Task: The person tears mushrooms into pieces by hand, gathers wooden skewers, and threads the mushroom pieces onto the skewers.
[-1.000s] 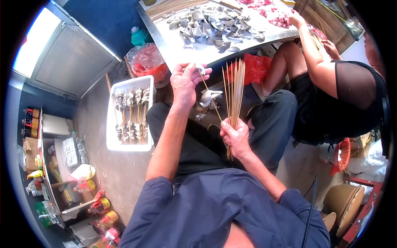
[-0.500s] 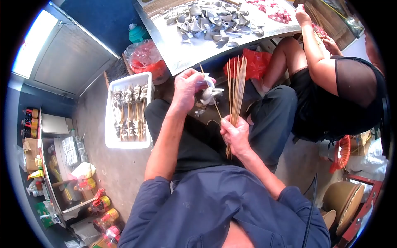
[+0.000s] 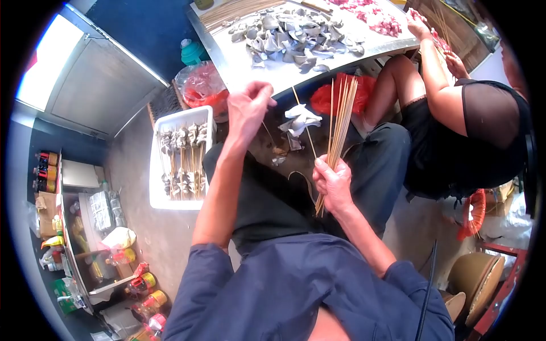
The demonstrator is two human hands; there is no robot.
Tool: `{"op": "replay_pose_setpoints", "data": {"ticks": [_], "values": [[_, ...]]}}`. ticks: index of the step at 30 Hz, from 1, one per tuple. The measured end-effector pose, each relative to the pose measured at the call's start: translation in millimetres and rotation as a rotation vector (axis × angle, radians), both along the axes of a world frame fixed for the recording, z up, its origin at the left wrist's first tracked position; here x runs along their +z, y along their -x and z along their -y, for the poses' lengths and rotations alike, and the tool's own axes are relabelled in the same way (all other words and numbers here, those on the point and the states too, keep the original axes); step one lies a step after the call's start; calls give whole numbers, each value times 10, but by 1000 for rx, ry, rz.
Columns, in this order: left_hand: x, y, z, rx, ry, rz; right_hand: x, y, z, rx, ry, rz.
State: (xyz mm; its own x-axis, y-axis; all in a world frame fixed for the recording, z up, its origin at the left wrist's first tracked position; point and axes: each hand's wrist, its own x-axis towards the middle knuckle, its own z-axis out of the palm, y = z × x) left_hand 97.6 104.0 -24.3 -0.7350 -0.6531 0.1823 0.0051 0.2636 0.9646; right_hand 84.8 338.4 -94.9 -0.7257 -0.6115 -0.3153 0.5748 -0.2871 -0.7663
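Note:
My right hand (image 3: 334, 181) is closed around the lower part of a bundle of bamboo skewers (image 3: 343, 116) over my lap. One skewer leans out to the left from the same grip, with grey-white pieces of meat (image 3: 301, 120) threaded on its upper half. My left hand (image 3: 250, 108) is apart from that skewer, by the front edge of the metal-edged table (image 3: 233, 65). Its fingers are loosely bent and spread a little, with nothing seen in them. On the table lies a heap of grey, curved meat pieces (image 3: 296, 42).
A white tray (image 3: 154, 170) with filled skewers (image 3: 183, 139) stands on the floor at left. Red plastic bags (image 3: 324, 99) hang below the table. Beside me at right sits another person (image 3: 483, 131), hands near red meat (image 3: 378, 23). Bottles (image 3: 151, 304) stand lower left.
My left hand has let go of the meat on the skewer and moved up and left toward the table edge. My right hand still holds the skewers, slightly further right in view.

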Motion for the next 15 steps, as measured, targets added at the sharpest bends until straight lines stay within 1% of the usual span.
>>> {"op": "replay_pose_setpoints", "data": {"ticks": [1, 3, 4, 5, 7, 8, 9, 11, 15], "values": [[63, 66, 105, 90, 152, 25, 2, -19, 2, 3, 4, -4], [50, 225, 417, 159, 403, 98, -6, -59, 6, 17, -14, 2], [35, 306, 540, 217, 628, 113, -26, -78, 2, 22, -9, 10], [8, 377, 639, 217, 629, 110, -35, -97, -8, 20, -8, 9], [-17, 504, 780, 161, 841, 117, -38, -106, -13, 43, -6, 20], [-51, 540, 830, 123, 841, 176, -32, -107, -19, 43, -12, 20], [-25, 551, 831, 120, 841, 173, -28, -107, -25, 39, -12, 19], [26, 570, 836, 58, 892, 358, -25, -100, -38, 36, -8, 19], [17, 543, 865, 27, 897, 378, -18, -97, -46, 40, -15, 29]]}}
